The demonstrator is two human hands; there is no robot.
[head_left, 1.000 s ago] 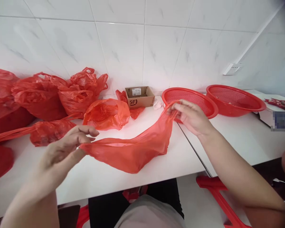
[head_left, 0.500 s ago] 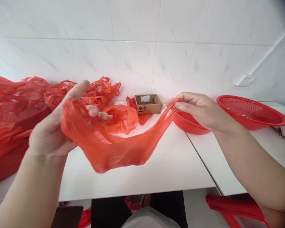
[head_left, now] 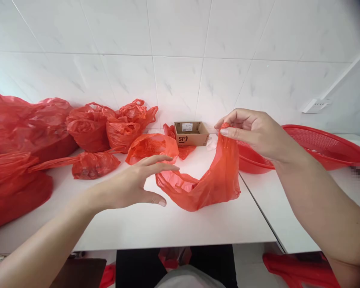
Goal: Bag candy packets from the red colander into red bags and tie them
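over the white table [head_left: 168, 229], right fingers [head_left: 234, 133] pinch a red bag [head_left: 214, 186] while left fingers [head_left: 157, 169] spread beside it.

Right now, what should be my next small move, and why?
Probably close the left hand on the loose side of the held red bag: that hand is open beside it, while the right hand pinches the opposite end.
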